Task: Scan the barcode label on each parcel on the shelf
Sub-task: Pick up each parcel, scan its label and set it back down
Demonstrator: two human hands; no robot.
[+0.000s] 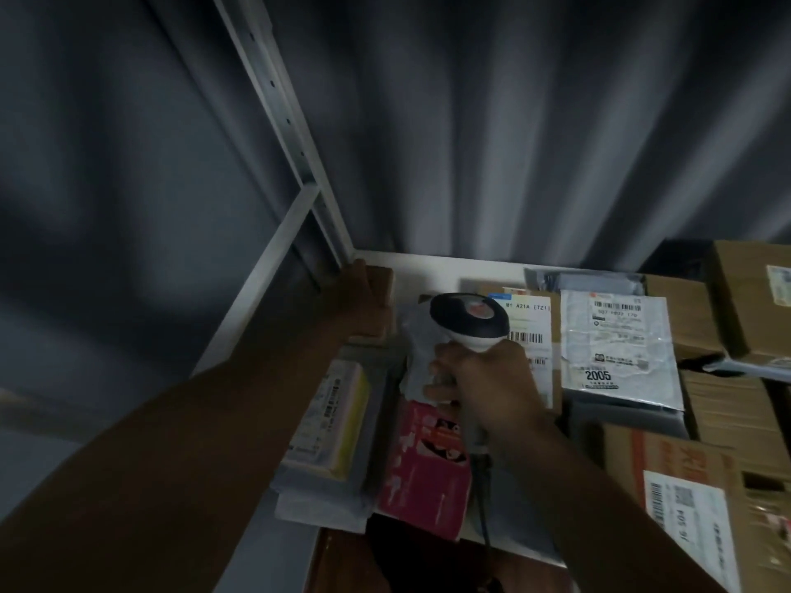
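Several parcels crowd one white metal shelf (445, 261) set against a dark grey pleated curtain (471, 122), largest first: brown corrugated cardboard boxes (749, 301) stacked at the right, a glossy white plastic mailer bag (620, 357) with a crinkled face and a printed barcode label, a flat carton bearing a white shipping label (530, 331), a pink printed soft pouch (423, 468), a pale yellow-edged flat packet (338, 421), and a small brown box (379, 301) in the back left corner. The right hand (488, 391) is clenched round the grip of a black-and-white handheld barcode scanner (468, 321), head aimed forward over the flat carton. The left hand (361, 293) reaches to the small corner box; whether its fingers curl round it or only rest against it cannot be told. Judgement: the step in hand is exposing that box's label for a read. To do it well, turn the labelled face up, flat and unshadowed, and hold the scanner square to the bars. Glossy film may glare; tilt slightly. Crinkled labels should be smoothed first.
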